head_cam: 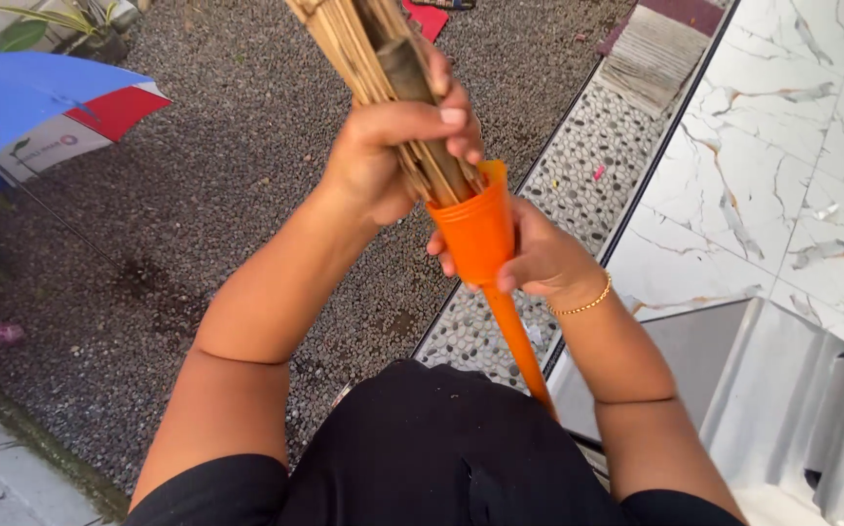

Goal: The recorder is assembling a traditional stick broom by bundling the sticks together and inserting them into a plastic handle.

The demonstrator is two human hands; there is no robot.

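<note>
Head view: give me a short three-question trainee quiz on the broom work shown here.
1. True or false: the left hand closes around the bundle of dry sticks just above the orange cone socket.
2. Which hand holds the orange cone socket? A) left B) right C) neither
3. Fill in: the open umbrella lies on the ______ ground.

Key
1. True. Its fingers wrap the bundle where it enters the cone.
2. B. The right hand, with a gold bracelet at the wrist, has its grip on the cone, above the orange handle.
3. Gravel.
</note>
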